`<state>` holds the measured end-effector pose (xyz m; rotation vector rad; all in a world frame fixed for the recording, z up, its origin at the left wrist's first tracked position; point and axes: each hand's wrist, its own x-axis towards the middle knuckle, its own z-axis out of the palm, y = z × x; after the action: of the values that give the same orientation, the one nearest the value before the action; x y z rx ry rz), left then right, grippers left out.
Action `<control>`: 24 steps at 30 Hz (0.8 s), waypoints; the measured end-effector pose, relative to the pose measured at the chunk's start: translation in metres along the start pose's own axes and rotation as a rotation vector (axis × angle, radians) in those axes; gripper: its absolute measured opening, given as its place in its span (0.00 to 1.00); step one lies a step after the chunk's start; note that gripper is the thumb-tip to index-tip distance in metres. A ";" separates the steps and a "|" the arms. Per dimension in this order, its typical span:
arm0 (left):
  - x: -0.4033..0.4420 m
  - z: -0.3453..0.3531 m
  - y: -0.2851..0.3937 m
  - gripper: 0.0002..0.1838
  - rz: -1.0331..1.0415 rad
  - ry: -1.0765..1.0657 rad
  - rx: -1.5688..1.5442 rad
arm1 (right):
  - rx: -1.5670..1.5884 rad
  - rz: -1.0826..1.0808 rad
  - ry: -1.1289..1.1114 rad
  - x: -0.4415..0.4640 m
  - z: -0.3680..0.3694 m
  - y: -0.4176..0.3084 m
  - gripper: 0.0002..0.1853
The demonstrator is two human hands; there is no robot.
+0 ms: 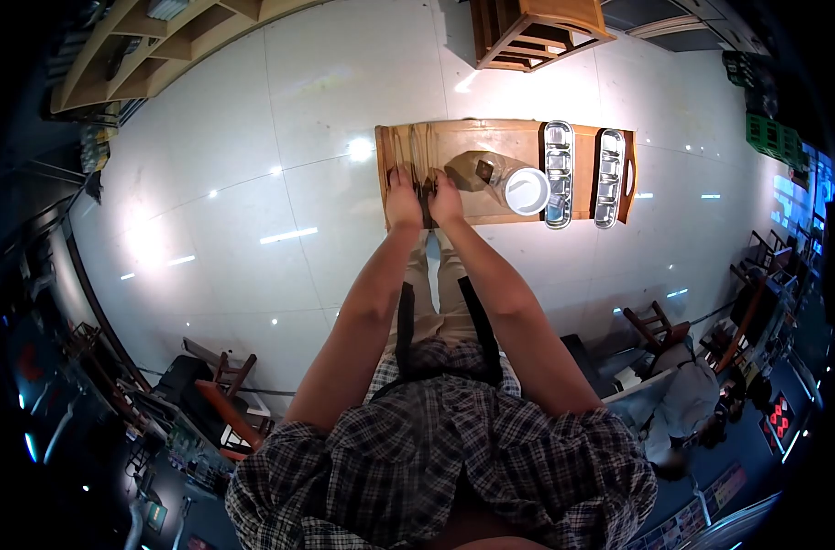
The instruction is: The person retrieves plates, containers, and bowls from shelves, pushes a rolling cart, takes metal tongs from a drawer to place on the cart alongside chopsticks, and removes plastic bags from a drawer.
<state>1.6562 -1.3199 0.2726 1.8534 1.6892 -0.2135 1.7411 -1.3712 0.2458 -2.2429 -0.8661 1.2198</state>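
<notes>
A wooden tray-like board (482,220) lies in front of me. Over its left part, my left hand (404,197) and my right hand (445,199) are close together, with the fingers bent around long thin brown things (415,142) that I cannot make out clearly. What exactly each hand grips is hidden. Right of my right hand is a brown paper-like bag (472,170) with a small dark square on it. A round white container (527,191) sits beside the bag. Two metal trays with several compartments, one nearer (559,174) and one farther right (609,179), lie across the board's right part.
A wooden rack (537,32) stands beyond the board. Pale shelving (161,46) is at the upper left. Chairs stand at the lower left (220,403) and right (656,321). A person (683,394) is at the lower right. Green crates (773,137) are at the far right.
</notes>
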 end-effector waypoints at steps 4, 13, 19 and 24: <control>-0.001 -0.004 0.002 0.40 0.019 0.000 -0.016 | 0.007 -0.011 0.007 0.000 0.001 0.000 0.30; -0.020 -0.019 0.018 0.31 0.131 0.027 -0.072 | -0.116 -0.084 0.085 -0.020 -0.028 0.007 0.25; -0.015 -0.045 -0.003 0.17 0.236 -0.014 -0.201 | -0.021 -0.092 0.027 -0.048 -0.058 0.019 0.14; -0.024 -0.092 0.022 0.15 0.352 -0.036 -0.292 | 0.229 -0.053 0.147 -0.064 -0.075 0.041 0.09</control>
<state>1.6469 -1.2912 0.3649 1.8690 1.2649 0.1377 1.7913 -1.4512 0.2955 -2.0828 -0.6878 1.0578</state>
